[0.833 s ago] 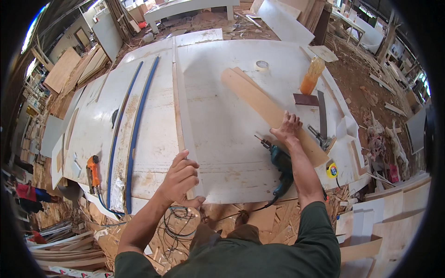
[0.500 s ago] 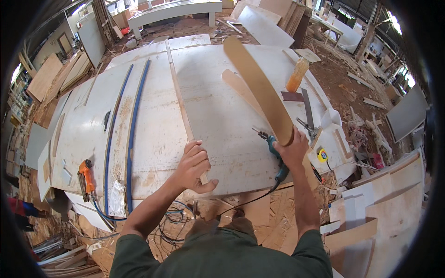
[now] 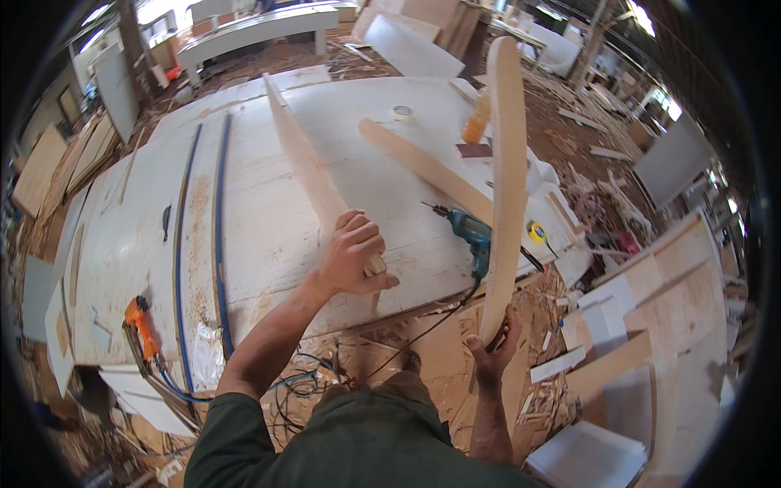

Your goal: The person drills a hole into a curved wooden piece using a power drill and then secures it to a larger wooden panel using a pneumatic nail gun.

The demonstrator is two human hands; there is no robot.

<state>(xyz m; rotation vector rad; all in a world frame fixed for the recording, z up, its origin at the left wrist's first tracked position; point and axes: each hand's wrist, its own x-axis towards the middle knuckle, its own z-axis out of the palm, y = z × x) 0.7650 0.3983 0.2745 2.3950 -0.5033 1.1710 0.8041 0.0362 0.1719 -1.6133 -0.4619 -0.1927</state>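
My left hand (image 3: 354, 254) is closed around the near end of a pale wooden board (image 3: 305, 159), which stretches away over the white worktable (image 3: 268, 268). In my right hand (image 3: 495, 348) is the near end of a long, slightly curved wooden board (image 3: 508, 163) with a rounded far end. This board is raised over the table's right side and hides part of what lies behind it. A similar board (image 3: 419, 165) lies on the table between the two. Just left of the raised board rests a teal power drill (image 3: 470, 234), its cord running off the near edge.
At the right are a yellow tape measure (image 3: 536, 233) and a bottle of orange liquid (image 3: 477, 120). A tape roll (image 3: 402, 112) sits farther back. Two blue strips (image 3: 221, 211) and an orange nail gun (image 3: 141, 327) lie at the left. Hoses and cords (image 3: 297, 394) tangle by my feet.
My right hand has drawn its board nearer and swung it from leaning left to almost straight ahead. The left-hand board has turned, showing its broad face. The camera view has shifted.
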